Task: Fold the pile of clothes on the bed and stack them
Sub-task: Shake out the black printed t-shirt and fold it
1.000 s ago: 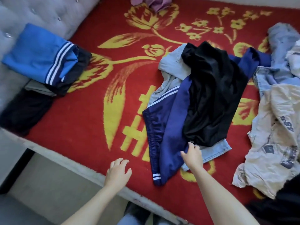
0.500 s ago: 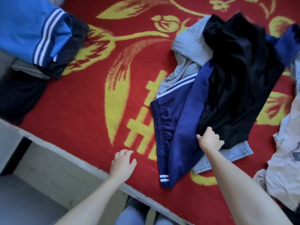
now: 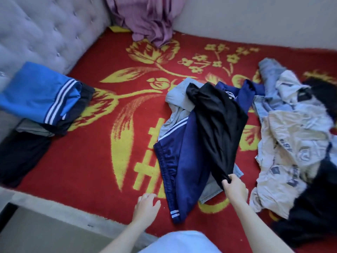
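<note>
- The bed is covered by a red blanket (image 3: 87,161) with yellow flowers and leaves. A blocky yellow character (image 3: 145,161) woven near the middle is partly hidden by clothes, and I cannot read it.
- A grey tufted headboard (image 3: 45,33) runs along the far left, and a pale wall (image 3: 255,19) closes the far side. A purple cloth (image 3: 149,19) hangs in the corner between them.
- At the near left, a strip of grey floor (image 3: 36,234) lies beyond the bed's edge.
- The folded stack sits at the left against the headboard, with bright blue shorts (image 3: 36,94) with three white stripes on top of darker pieces.
- My right grip (image 3: 235,187) pinches the near end of a black garment (image 3: 218,125). It drapes over navy track shorts (image 3: 184,161) with white stripes and a pale grey piece (image 3: 179,95).
- My left grip (image 3: 146,207) is relaxed and holds nothing, by the bed's near edge, just left of the navy shorts.
- The unfolded pile lies at the right. A cream printed shirt (image 3: 291,143) in it carries dark lettering that is too blurred to read, with light denim (image 3: 269,70) behind it.
</note>
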Demonstrator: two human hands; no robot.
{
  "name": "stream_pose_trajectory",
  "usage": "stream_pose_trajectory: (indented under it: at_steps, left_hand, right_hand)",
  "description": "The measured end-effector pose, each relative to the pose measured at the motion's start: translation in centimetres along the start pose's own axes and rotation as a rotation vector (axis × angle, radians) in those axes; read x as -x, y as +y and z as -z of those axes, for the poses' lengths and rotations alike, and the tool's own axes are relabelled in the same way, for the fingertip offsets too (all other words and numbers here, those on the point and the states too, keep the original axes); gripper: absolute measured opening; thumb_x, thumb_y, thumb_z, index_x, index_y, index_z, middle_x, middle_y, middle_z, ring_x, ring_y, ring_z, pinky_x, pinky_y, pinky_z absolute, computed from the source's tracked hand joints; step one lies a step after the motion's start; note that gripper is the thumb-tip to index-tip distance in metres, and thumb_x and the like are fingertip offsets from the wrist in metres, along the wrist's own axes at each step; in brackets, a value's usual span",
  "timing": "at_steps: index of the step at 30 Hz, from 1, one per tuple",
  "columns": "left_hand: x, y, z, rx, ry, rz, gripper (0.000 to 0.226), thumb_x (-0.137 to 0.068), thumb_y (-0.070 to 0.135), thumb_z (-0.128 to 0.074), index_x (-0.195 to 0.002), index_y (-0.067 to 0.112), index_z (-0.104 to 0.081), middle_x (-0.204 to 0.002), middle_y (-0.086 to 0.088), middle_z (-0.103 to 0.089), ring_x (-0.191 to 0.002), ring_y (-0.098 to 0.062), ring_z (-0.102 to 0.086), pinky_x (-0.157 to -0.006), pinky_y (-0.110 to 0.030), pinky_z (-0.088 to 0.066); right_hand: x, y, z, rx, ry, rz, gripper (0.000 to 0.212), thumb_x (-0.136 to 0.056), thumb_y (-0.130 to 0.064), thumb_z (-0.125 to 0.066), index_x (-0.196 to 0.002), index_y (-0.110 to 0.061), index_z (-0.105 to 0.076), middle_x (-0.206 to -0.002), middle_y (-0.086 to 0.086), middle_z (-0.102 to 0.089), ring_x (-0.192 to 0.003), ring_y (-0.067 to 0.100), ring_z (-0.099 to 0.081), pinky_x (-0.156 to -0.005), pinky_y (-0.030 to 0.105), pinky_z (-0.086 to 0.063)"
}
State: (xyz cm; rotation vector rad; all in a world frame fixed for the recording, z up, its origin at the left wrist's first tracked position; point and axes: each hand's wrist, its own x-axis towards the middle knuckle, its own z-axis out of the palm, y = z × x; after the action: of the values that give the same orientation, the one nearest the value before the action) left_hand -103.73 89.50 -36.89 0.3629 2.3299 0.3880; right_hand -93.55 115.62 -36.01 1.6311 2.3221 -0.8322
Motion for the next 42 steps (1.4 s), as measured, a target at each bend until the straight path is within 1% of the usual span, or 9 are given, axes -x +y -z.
stream_pose_trajectory:
  at_steps: [5,12,17,22,26,30,34,38,42]
  left_hand:
    - [-0.5,4.7,1.5,-0.002,0.033,-0.11,0.035,-0.096,0.031,-0.042,-0.127,0.018,-0.05,-0.134,-0.003,-0.047,-0.123,-0.022,-0.042,-0.097,-0.029,-0.037]
    - [0.5,15.9,4.7,0.146,0.065,-0.544,0.06,-0.085,0.038,-0.064,-0.137,0.019,-0.041,-0.135,0.001,-0.045,-0.127,-0.016,-0.04,-0.104,-0.028,-0.034]
    - [4.6,22.4,5.3,0.273,-0.201,-0.929,0.068,-0.073,0.033,-0.078,-0.131,0.022,-0.044,-0.126,0.009,-0.049,-0.116,-0.002,-0.047,-0.1,-0.016,-0.036]
    - [7.3,24.6,6.6,0.53,-0.443,-1.02,0.053,-0.06,0.038,-0.068,-0.111,0.03,-0.055,-0.101,0.016,-0.065,-0.094,0.001,-0.061,-0.082,-0.021,-0.049]
    - [8.2,25.3,9.8,0.692,-0.248,-1.023,0.05,-0.057,0.043,-0.071,-0.101,0.022,-0.06,-0.091,0.008,-0.068,-0.087,-0.007,-0.065,-0.081,-0.025,-0.053]
    - [8.1,24.4,13.6,0.754,0.038,-0.962,0.012,-0.077,0.025,-0.074,-0.08,0.02,-0.063,-0.071,0.01,-0.066,-0.069,-0.006,-0.061,-0.066,-0.017,-0.047]
    - [7.6,22.6,17.0,0.673,0.35,-0.879,0.021,-0.083,0.015,-0.068,-0.064,0.018,-0.059,-0.06,0.006,-0.057,-0.057,-0.001,-0.051,-0.06,-0.024,-0.04]
    - [8.6,21.0,21.6,0.695,0.399,-0.849,0.021,-0.084,0.006,-0.066,-0.066,0.017,-0.064,-0.068,0.003,-0.064,-0.064,-0.013,-0.059,-0.067,-0.028,-0.047]
    - [10.7,21.0,26.4,0.608,0.56,-0.974,0.008,-0.085,0.002,-0.063,-0.084,0.007,-0.069,-0.076,0.003,-0.063,-0.068,0.003,-0.057,-0.069,-0.011,-0.042]
  right_hand:
    - [5.3,2.2,5.7,-0.179,0.074,0.138,0.012,-0.084,-0.011,-0.055,-0.075,-0.013,-0.048,-0.063,0.001,-0.056,-0.067,0.024,-0.055,-0.066,0.035,-0.04]
    - [10.1,0.1,22.3,-0.194,0.432,0.514,0.017,-0.078,0.0,-0.061,-0.067,-0.012,-0.055,-0.062,-0.002,-0.053,-0.063,0.019,-0.05,-0.06,0.026,-0.035]
    - [13.1,-4.5,29.9,-0.182,0.514,0.708,0.014,-0.076,-0.001,-0.062,-0.074,-0.015,-0.06,-0.067,-0.012,-0.054,-0.064,0.005,-0.05,-0.062,0.01,-0.036]
    - [14.5,-9.2,33.2,-0.143,0.616,0.771,0.01,-0.075,-0.007,-0.062,-0.078,-0.015,-0.067,-0.067,-0.009,-0.057,-0.075,0.016,-0.055,-0.073,0.03,-0.045]
    - [16.5,-12.8,34.9,-0.188,0.722,0.849,0.011,-0.078,-0.008,-0.061,-0.085,-0.007,-0.069,-0.075,-0.002,-0.059,-0.075,0.015,-0.054,-0.066,0.024,-0.041]
    - [17.8,-14.9,36.5,-0.243,0.761,0.893,0.011,-0.078,-0.007,-0.062,-0.085,-0.005,-0.07,-0.075,0.001,-0.061,-0.074,0.016,-0.056,-0.067,0.023,-0.042]
    - [18.5,-15.2,36.7,-0.262,0.781,0.895,0.01,-0.077,-0.007,-0.065,-0.085,-0.007,-0.071,-0.072,0.0,-0.06,-0.072,0.015,-0.055,-0.07,0.026,-0.044]
    - [18.6,-14.6,37.1,-0.282,0.759,0.868,0.007,-0.077,-0.01,-0.067,-0.083,-0.01,-0.071,-0.065,-0.002,-0.06,-0.061,0.007,-0.053,-0.066,0.023,-0.045]
    - [18.4,-13.0,38.3,-0.426,0.717,0.824,0.014,-0.078,-0.015,-0.071,-0.067,-0.021,-0.064,-0.066,-0.001,-0.063,-0.05,-0.001,-0.055,-0.064,0.025,-0.049]
